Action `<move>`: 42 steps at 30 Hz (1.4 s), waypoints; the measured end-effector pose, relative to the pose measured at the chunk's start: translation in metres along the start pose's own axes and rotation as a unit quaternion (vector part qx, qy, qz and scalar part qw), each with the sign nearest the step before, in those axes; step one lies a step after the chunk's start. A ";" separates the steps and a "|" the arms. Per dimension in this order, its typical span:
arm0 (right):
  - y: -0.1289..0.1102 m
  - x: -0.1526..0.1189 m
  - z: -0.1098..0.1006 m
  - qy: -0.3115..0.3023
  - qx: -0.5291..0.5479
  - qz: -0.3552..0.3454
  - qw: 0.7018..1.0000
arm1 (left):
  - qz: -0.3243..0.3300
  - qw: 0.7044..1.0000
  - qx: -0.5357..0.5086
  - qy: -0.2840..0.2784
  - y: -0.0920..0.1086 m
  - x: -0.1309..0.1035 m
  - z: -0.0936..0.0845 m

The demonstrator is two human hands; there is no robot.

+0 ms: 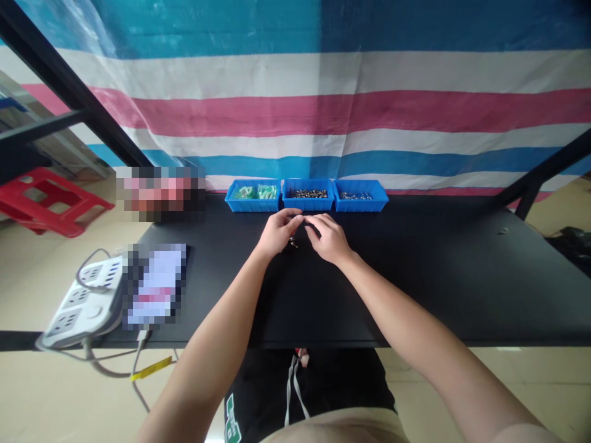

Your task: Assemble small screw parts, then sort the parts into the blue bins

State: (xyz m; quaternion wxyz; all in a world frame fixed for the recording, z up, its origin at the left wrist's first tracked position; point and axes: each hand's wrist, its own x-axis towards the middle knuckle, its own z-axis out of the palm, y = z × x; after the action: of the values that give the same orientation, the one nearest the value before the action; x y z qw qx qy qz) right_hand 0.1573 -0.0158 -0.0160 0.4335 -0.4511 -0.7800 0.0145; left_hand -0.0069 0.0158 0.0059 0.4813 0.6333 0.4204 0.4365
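My left hand [278, 234] and my right hand [329, 240] meet at the fingertips over the black table, just in front of the blue bins. Both are closed in a pinch, and whatever sits between the fingers is too small to make out. Beneath the left fingers, a few small shiny metal pieces [293, 242] show; whether they lie on the table or hang from the hand I cannot tell. Behind the hands, the middle blue bin [308, 205] holds many small brownish metal parts. The right blue bin [362, 205] contains silvery pieces, the left blue bin [253, 207] small green-and-white packets.
On the left of the black table [443, 277] lie a blurred phone-like device [157, 286] with a cable and a white power strip [85, 301]. A small piece [503, 231] rests far right. Black frame posts flank the table; a striped sheet [295, 117] hangs behind.
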 end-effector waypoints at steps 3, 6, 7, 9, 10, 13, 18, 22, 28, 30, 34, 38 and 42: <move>0.001 0.000 0.001 -0.015 0.001 -0.004 1.000 | -0.032 0.999 -0.013 -0.031 0.003 -0.003 0.000; 0.001 0.001 0.001 -0.030 0.000 -0.008 1.000 | -0.032 0.998 -0.027 -0.051 0.003 -0.004 0.000; 0.000 0.001 0.001 -0.036 0.000 -0.010 0.999 | -0.030 0.997 -0.032 -0.057 0.003 -0.004 -0.001; 0.001 0.001 0.001 -0.050 0.002 -0.016 0.999 | -0.029 0.997 -0.035 -0.065 0.001 -0.004 -0.001; 0.001 0.000 0.001 -0.056 0.005 -0.018 0.998 | -0.030 0.997 -0.033 -0.068 0.001 -0.003 -0.001; 0.002 0.000 0.000 -0.054 0.013 -0.019 0.998 | -0.031 0.997 -0.024 -0.066 0.001 -0.003 0.000; -0.002 0.000 -0.004 -0.048 0.020 -0.011 0.999 | -0.037 0.997 -0.024 -0.059 0.005 -0.005 0.000; -0.005 0.001 -0.007 -0.052 0.073 0.020 0.996 | -0.050 0.996 -0.064 -0.046 0.009 -0.006 0.000; 0.003 0.005 -0.006 0.011 0.208 0.185 0.960 | -0.028 0.994 -0.100 -0.016 0.007 -0.003 -0.003; 0.011 0.008 -0.005 0.056 0.242 0.245 0.937 | -0.019 0.995 -0.100 -0.001 0.006 -0.002 -0.004; 0.029 0.013 -0.004 0.140 0.298 0.333 0.884 | -0.008 0.995 -0.095 0.034 0.007 -0.001 -0.006; 0.044 0.017 -0.005 0.204 0.350 0.394 0.825 | 0.000 0.994 -0.090 0.069 0.008 0.001 -0.008; 0.061 0.021 -0.014 0.253 0.341 0.422 0.801 | 0.005 0.992 -0.084 0.094 0.006 0.003 -0.010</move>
State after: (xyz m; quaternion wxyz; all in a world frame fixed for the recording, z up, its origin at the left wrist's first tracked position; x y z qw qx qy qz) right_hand 0.2043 0.0307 -0.0185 0.6921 -0.5463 -0.3198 0.3470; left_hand -0.0150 0.0202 0.0143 0.4892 0.5485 0.4226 0.5304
